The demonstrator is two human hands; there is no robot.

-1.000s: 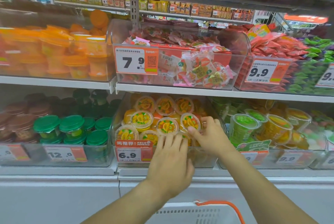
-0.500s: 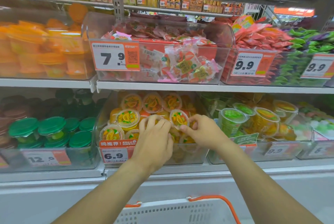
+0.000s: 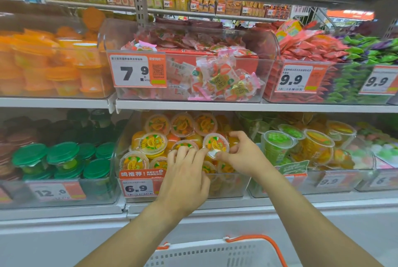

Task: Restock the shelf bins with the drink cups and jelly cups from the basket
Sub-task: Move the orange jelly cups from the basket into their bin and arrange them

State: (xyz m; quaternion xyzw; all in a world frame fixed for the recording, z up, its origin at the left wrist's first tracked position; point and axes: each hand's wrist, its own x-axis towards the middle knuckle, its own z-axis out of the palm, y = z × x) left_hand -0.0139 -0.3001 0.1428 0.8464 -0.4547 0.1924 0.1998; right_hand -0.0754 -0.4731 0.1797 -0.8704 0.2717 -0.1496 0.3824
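Head view: right hand [image 3: 241, 155] pinches a jelly cup [image 3: 216, 145]; left hand [image 3: 185, 178], fingers curled, hides cups beneath.

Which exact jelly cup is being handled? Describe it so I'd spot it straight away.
Find the lower shelf's clear bin with the orange 6.9 price tag. Among its orange-lidded cups, it is the jelly cup pinched by the right hand, beside the left hand. Unlike its neighbours, fingers grip its rim.

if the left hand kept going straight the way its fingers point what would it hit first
Probably the orange jelly cup just beyond the left hand's fingertips, which may already touch its lid; depth is unclear. More cups are stacked behind it.
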